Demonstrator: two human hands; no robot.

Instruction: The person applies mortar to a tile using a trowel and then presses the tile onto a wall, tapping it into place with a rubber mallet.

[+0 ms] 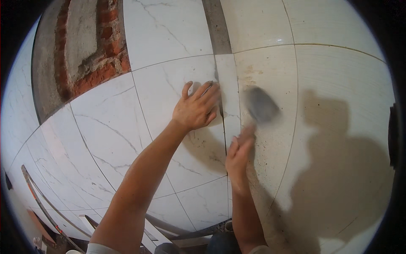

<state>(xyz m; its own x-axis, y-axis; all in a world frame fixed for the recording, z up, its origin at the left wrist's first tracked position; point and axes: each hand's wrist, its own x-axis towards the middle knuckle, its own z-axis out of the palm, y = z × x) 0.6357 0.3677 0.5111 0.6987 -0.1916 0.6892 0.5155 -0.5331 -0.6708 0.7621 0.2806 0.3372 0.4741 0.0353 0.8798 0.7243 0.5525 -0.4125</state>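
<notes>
Right hand (pixel 239 149) gripping blurred mallet (pixel 261 104), left hand (pixel 197 109) spread flat — pressing narrow tile (pixel 228 84).

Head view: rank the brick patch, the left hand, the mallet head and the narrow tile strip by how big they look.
1. Brick patch, clearly largest.
2. Narrow tile strip.
3. Left hand, close to the strip in area, so that pair is unsure.
4. Mallet head, smallest, though motion blur smears its outline.

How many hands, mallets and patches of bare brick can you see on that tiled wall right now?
Hands: 2, left hand flat on the narrow tile strip, right hand gripping the mallet
Mallets: 1, blurred dark mallet
Bare brick patches: 1
Total: 4
</notes>
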